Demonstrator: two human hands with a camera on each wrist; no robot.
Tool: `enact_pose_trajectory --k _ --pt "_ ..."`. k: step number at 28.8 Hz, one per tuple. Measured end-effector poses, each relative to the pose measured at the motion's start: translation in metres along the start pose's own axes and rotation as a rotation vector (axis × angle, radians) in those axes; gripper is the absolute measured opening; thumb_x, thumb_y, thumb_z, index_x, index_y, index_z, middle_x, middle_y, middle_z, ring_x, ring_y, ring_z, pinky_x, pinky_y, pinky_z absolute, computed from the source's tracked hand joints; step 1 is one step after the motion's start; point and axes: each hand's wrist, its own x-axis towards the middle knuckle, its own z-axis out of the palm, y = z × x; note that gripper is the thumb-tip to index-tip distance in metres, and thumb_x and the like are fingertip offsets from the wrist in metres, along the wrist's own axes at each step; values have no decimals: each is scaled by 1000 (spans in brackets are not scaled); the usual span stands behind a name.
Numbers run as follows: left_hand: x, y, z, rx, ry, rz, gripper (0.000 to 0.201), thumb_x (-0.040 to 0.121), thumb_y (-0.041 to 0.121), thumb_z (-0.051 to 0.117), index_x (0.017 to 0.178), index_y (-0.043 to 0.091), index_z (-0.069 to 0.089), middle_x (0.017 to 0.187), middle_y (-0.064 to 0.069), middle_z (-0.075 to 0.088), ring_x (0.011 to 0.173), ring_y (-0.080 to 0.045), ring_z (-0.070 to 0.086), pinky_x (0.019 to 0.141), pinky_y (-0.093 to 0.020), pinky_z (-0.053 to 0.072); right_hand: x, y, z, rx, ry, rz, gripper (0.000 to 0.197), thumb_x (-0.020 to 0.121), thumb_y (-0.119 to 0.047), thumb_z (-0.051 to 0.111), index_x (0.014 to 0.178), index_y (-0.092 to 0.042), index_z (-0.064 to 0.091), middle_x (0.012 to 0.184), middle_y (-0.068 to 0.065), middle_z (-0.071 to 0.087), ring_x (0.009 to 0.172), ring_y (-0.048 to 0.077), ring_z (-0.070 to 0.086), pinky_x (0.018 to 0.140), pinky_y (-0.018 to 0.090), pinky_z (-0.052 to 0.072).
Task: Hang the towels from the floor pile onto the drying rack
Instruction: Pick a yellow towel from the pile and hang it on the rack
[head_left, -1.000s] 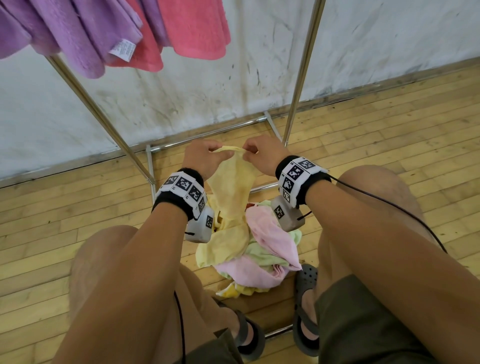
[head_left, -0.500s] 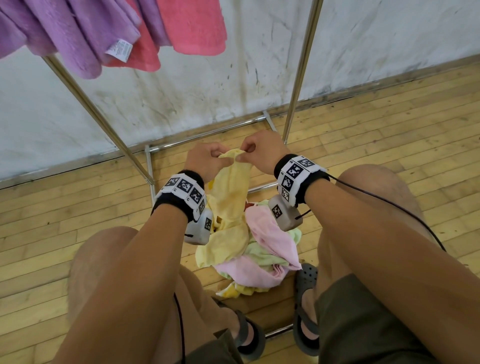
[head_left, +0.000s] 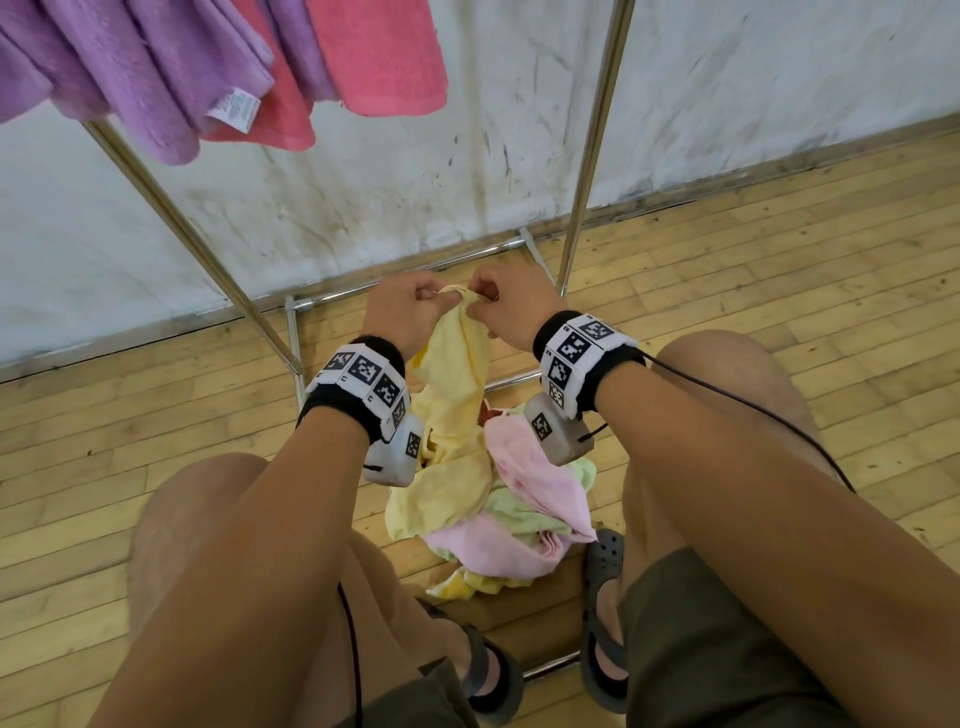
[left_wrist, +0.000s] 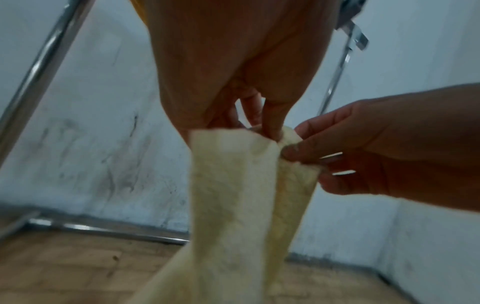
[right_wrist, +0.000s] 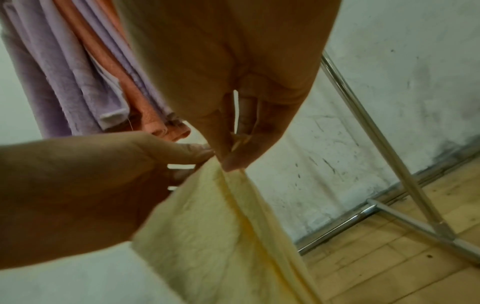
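While the yellow towel (head_left: 457, 415) hangs bunched between the two hands, its lower end trailing onto the pile (head_left: 514, 525) of pink, green and yellow cloths on the wooden floor (head_left: 156, 441) between the person's feet, the job at this point looks to be finding its top edge and spreading it. The left hand (head_left: 410, 312) has thumb and fingers curled tight on the upper hem, and the right hand (head_left: 511, 306) pinches the same hem just beside it, fingertips (left_wrist: 291, 151) nearly touching the other hand's. Nothing else is in either grip.

To do this well, I'd say one hand should keep its pinch fixed at a corner while the other slides along the hem to the far corner, so the cloth opens flat rather than twisted. Lifting it clear of the pile first would stop it dragging the pink cloth up with it.

The rack (head_left: 597, 135) stands just ahead against the wall, with purple towels (head_left: 130, 67) and pink towels (head_left: 379, 57) already draped at the upper left. The bare stretch of rail isn't in view, so where the towel will go I can't tell.
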Motion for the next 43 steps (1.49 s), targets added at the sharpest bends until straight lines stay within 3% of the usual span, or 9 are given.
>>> enact_pose_trajectory --k 5,11,14,18,22,26,31,36,43 --pt "6 25 -5 -64 115 12 11 96 22 58 88 22 66 68 10 58 59 -7 49 66 -27 41 1 -25 -11 207 117 5 9 98 -13 56 94 -6 61 78 0 58 62 19 69 46 23 53" --pt "20 76 -36 26 208 155 22 96 16 54 96 7 74 93 -14 73 81 -24 62 85 -40 51 17 -63 -48 136 266 -49 22 94 -33 62 82 -16 55 68 -3 56 71 23 59 66 34 47" --pt "17 99 -59 135 201 214 24 96 20 56 95 5 75 93 -13 73 89 -30 65 82 -34 48 20 -78 -72 158 242 -95 24 89 -29 68 73 -15 55 65 -1 56 71 29 63 70 40 54" --pt "6 135 -90 201 202 252 28 98 30 58 96 7 73 82 -10 66 76 -20 55 65 -27 39 22 -98 -104 99 305 -123 16 90 -33 65 79 -22 60 72 -4 57 77 22 56 74 31 47" --pt "3 172 -119 207 280 288 24 96 32 60 99 14 75 80 -7 65 77 -19 55 70 -28 41 19 -132 -132 126 357 -163 18 92 -35 61 86 -18 64 65 -9 52 73 22 56 69 31 46" --pt "-1 214 -144 176 293 325 24 95 32 61 105 16 75 86 2 64 82 -14 56 77 -26 44 17 -170 -169 258 324 -189 16 94 -27 60 88 -12 61 74 -3 52 64 25 67 54 36 60" --pt "-2 263 -177 257 260 357 33 86 42 71 61 23 62 54 7 46 52 -7 38 49 -23 29 19 -201 -217 311 397 -220 11 92 -17 62 81 -14 61 83 4 58 59 23 68 42 24 51" --pt "-2 297 -207 384 255 367 26 82 34 75 75 10 68 65 -2 53 60 -14 45 57 -29 34 27 -224 -250 195 465 -249 5 85 -24 69 81 -21 67 88 7 71 85 31 69 80 41 56" --pt "2 319 -237 385 347 425 16 83 30 73 79 15 74 65 -1 60 62 -13 48 57 -24 35 26 -250 -282 106 480 -301 18 77 -7 68 80 -23 76 81 -3 72 83 17 68 78 29 55"
